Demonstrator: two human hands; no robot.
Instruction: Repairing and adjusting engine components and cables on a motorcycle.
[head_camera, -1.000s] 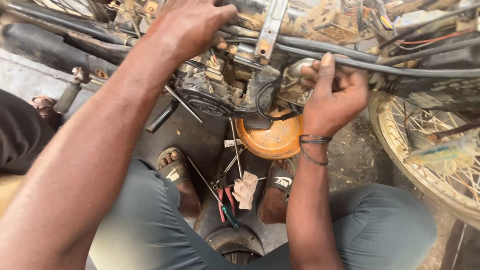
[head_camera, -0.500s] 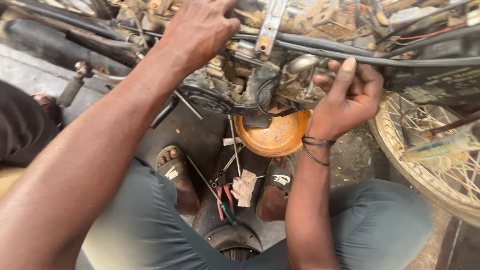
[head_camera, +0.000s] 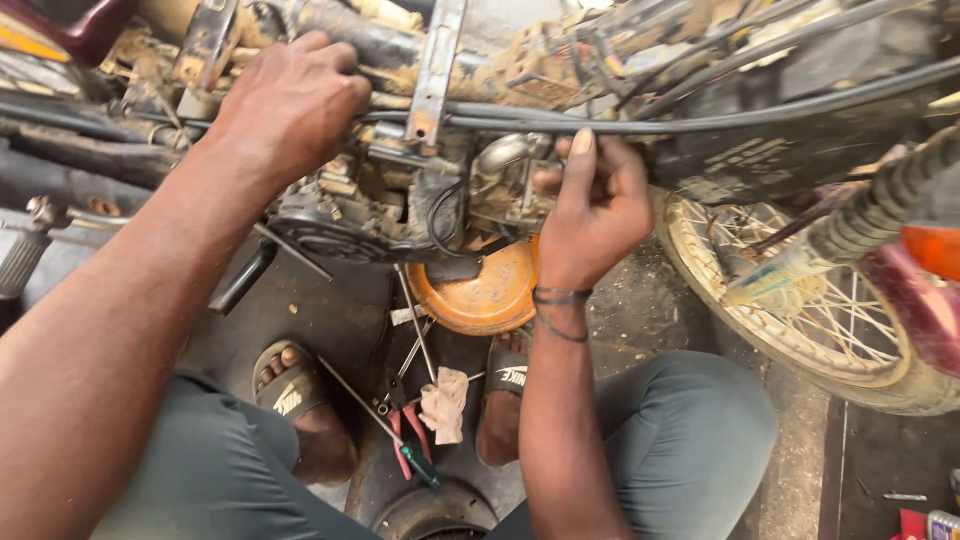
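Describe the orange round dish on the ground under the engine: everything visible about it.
The orange dish is a shallow round pan, seemingly plastic or painted metal, grimy, with dark smears and a raised rim. It lies flat on the dark, oily ground directly below the motorcycle engine, partly hidden by engine parts at its top edge and by the right hand and wrist at its right side. A thin metal rod lies along its left rim; whether they touch is unclear. The hand works above it, not on it. It looks empty apart from dirt.

The left hand (head_camera: 290, 105) rests on the grimy motorcycle engine (head_camera: 400, 200), while the right hand (head_camera: 590, 210) fingers a small silver metal part (head_camera: 500, 155) under the black cables (head_camera: 700, 115), above a round orange pan (head_camera: 480, 290).
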